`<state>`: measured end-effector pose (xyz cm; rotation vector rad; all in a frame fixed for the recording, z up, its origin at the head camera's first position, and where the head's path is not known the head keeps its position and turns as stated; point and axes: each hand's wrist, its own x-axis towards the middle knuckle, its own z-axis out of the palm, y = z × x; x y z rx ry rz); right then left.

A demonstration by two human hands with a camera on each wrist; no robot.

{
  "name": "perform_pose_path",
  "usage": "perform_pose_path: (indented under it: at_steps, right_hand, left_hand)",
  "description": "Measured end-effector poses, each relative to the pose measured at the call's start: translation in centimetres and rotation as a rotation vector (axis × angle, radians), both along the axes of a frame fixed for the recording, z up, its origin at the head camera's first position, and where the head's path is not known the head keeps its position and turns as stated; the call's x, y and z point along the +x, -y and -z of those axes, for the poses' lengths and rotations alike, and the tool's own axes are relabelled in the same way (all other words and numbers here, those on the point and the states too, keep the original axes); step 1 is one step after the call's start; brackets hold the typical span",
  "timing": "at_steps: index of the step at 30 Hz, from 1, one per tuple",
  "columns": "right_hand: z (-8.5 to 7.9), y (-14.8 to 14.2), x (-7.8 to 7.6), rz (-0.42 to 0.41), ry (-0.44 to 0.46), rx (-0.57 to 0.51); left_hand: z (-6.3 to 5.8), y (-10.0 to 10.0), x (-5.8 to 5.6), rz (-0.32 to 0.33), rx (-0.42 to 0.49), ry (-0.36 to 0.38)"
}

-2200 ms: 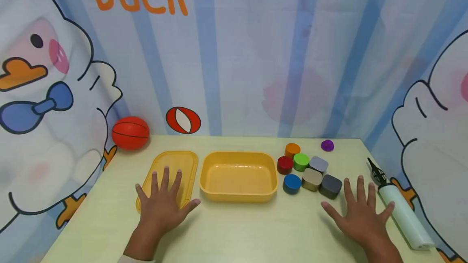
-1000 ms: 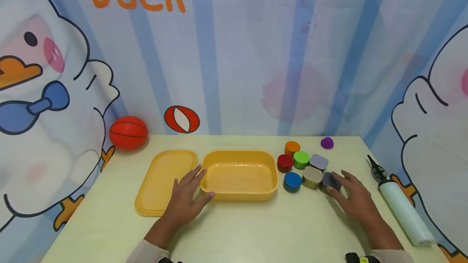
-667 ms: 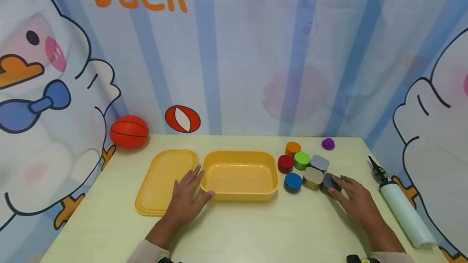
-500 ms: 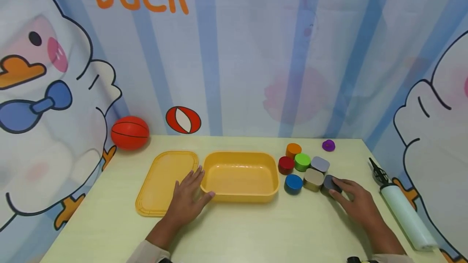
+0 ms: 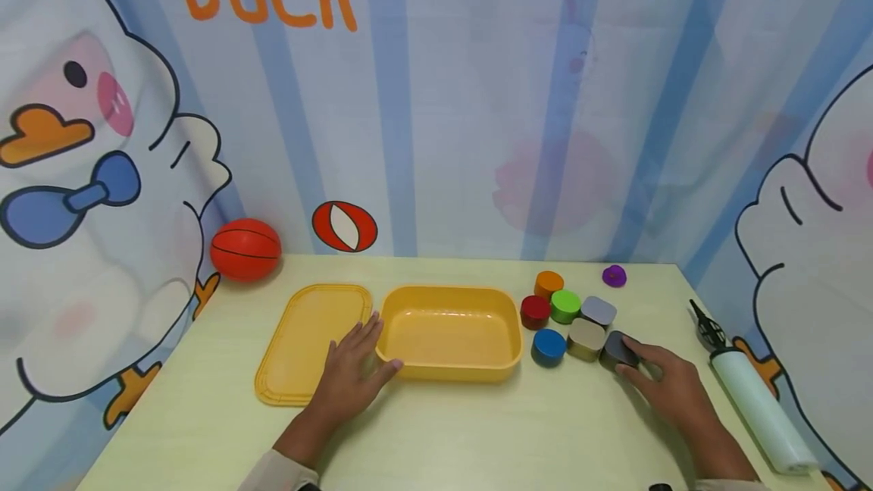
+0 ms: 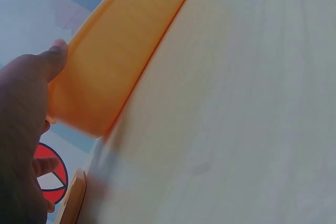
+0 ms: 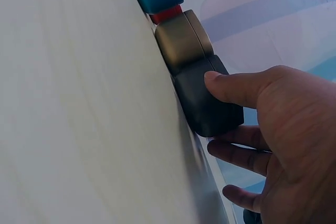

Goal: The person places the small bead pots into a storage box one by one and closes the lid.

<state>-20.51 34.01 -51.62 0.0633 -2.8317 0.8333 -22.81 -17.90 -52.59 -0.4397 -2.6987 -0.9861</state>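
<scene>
My left hand [image 5: 348, 377] rests at the left end of a yellow plastic box [image 5: 450, 370], fingers spread and fairly straight. The left wrist view shows my thumb at the rim of the box [image 6: 115, 56]. At right, my right hand [image 5: 671, 389] pinches a small dark grey square tin [image 5: 617, 347] by its right side. In the right wrist view, the thumb presses one face of the dark tin [image 7: 202, 103], with fingers at its end; it stands on the table against a beige tin [image 7: 184, 40].
Several small tins cluster right of the box, among them a blue one [image 5: 549, 347] and a green one [image 5: 565, 305]. A flat yellow lid [image 5: 307, 354] lies left. Around them are a red ball [image 5: 245, 250], a purple object [image 5: 614, 276] and a pale green pump [image 5: 760, 408].
My left hand has moved right from above the lid to the box's left end. My right hand has moved in to the dark grey tin and taken hold of it.
</scene>
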Motion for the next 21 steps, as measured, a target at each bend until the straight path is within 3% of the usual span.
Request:
perform_pose_path:
  at_steps: [14, 17, 21]
  right_hand:
    - [0.45, -0.66, 0.3, 0.039, -0.181, -0.025]
    - [0.53, -0.7, 0.4, 0.051, -0.274, -0.049]
    - [0.5, -0.57, 0.08, 0.055, -0.469, -0.068]
  left_hand:
    - [0.06, 0.12, 0.13, -0.002, -0.003, 0.014]
    - [0.18, 0.17, 0.0, 0.004, -0.002, 0.009]
    - [0.36, 0.23, -0.2, 0.005, -0.004, -0.002]
